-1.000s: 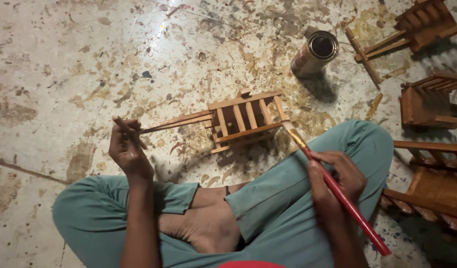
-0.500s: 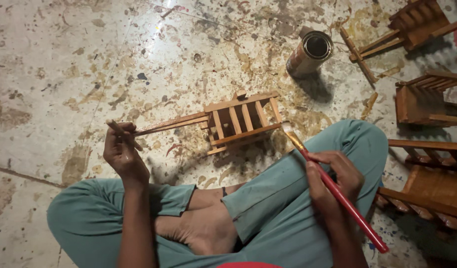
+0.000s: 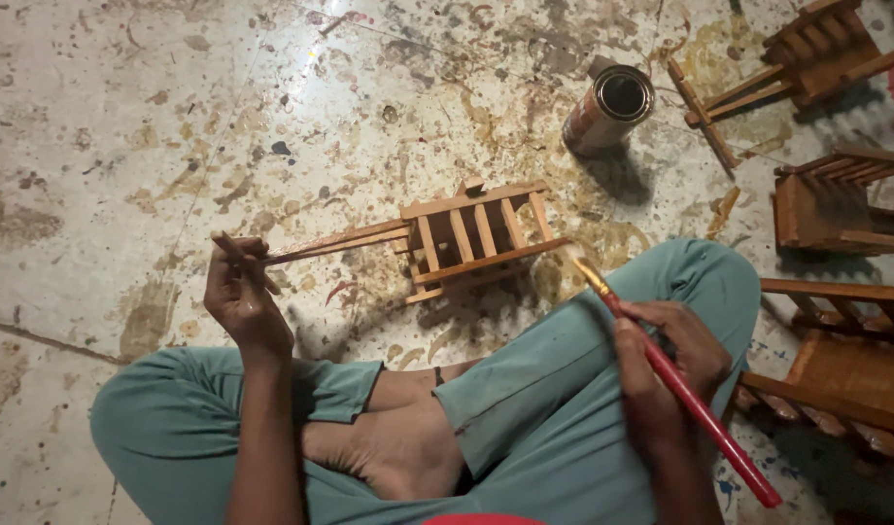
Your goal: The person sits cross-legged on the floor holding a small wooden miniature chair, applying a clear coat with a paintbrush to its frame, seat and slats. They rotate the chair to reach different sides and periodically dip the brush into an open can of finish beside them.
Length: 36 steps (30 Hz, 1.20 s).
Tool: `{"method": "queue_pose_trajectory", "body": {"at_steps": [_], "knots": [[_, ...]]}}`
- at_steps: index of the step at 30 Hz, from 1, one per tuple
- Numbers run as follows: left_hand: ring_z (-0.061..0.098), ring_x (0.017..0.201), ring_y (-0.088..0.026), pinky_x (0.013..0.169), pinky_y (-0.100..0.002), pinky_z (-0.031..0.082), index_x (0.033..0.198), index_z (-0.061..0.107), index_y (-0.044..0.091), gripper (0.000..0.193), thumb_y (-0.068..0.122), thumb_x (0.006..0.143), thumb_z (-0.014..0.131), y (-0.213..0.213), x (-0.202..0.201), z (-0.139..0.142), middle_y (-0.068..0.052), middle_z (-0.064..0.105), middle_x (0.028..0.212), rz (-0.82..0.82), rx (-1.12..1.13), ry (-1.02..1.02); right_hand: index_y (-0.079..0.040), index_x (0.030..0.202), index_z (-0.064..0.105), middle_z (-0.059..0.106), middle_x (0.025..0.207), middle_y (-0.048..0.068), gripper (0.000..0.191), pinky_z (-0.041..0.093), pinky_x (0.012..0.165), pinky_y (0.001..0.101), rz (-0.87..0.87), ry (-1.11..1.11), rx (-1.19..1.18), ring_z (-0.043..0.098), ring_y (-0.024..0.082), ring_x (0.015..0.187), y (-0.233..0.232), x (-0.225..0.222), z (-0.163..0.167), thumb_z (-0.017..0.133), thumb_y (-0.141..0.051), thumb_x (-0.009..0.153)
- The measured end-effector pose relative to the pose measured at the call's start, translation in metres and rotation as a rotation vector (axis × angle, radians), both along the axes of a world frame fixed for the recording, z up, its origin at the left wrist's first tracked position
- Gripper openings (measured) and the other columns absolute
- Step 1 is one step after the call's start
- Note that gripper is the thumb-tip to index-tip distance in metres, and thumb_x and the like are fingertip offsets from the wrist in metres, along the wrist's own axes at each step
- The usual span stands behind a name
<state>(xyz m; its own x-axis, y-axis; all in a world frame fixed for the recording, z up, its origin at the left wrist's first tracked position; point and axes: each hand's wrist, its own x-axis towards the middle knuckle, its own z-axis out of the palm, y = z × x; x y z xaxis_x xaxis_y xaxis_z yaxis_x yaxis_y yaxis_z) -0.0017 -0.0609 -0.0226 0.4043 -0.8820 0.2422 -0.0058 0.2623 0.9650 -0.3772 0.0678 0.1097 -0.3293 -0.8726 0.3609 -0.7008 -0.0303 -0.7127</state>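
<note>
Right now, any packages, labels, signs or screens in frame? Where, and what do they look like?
Open tin can: on the stained floor, upper right, beyond the small wooden cart; a cylinder tilted toward the camera, dark inside, metal rim, brownish label wrap smeared with paint.
No signs or screens.

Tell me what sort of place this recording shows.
Probably a small craft workshop, worked on the floor: a stained, paint-spattered concrete floor, several small wooden carts lying about, an open tin can, and a red-handled paintbrush in the right hand.
</note>
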Motion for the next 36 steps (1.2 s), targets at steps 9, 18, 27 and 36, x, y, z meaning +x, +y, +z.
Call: {"method": "queue_pose_trajectory", "body": {"at_steps": [9, 18, 27, 36], "knots": [[0.049, 0.075, -0.007, 0.061, -0.022, 0.037, 0.111, 0.064, 0.000, 0.031, 0.031, 0.112, 0.058, 0.001, -0.003, 0.008, -0.005, 0.065, 0.100, 0.014, -0.005, -0.078, 0.000, 0.100, 0.071, 0.073, 0.098, 0.012, 0.011, 0.054, 0.083, 0.0292, -0.015, -0.031, 0.047, 0.072, 0.021, 0.089, -0.001, 0.001, 0.005, 0.068, 0.000, 0.090], [0.046, 0.071, -0.006, 0.065, -0.023, 0.038, 0.111, 0.065, 0.001, 0.036, 0.036, 0.115, 0.057, 0.003, -0.004, 0.010, -0.006, 0.065, 0.098, 0.028, -0.001, -0.126, 0.001, 0.099, 0.071, 0.073, 0.097, 0.013, 0.011, 0.054, 0.085, 0.0304, -0.017, -0.008, 0.046, 0.071, 0.022, 0.090, -0.001, -0.002, 0.006, 0.068, 0.001, 0.088], [0.043, 0.065, -0.003, 0.057, -0.022, 0.034, 0.109, 0.066, 0.005, 0.030, 0.034, 0.111, 0.056, -0.001, 0.001, -0.002, -0.001, 0.064, 0.093, 0.042, 0.049, -0.083, -0.002, 0.098, 0.067, 0.070, 0.095, 0.013, 0.014, 0.052, 0.085, 0.0361, 0.208, 0.013, -0.042, 0.069, 0.028, 0.089, 0.004, 0.051, 0.031, 0.067, -0.001, 0.084], [0.041, 0.074, -0.001, 0.066, -0.019, 0.033, 0.110, 0.064, 0.006, 0.018, 0.022, 0.112, 0.056, 0.002, 0.001, 0.000, 0.002, 0.062, 0.097, -0.007, 0.013, -0.017, -0.004, 0.100, 0.069, 0.070, 0.093, 0.011, 0.021, 0.052, 0.086, 0.0390, 0.455, 0.003, -0.114, 0.069, 0.029, 0.089, -0.006, 0.088, 0.029, 0.070, -0.004, 0.078]]}}
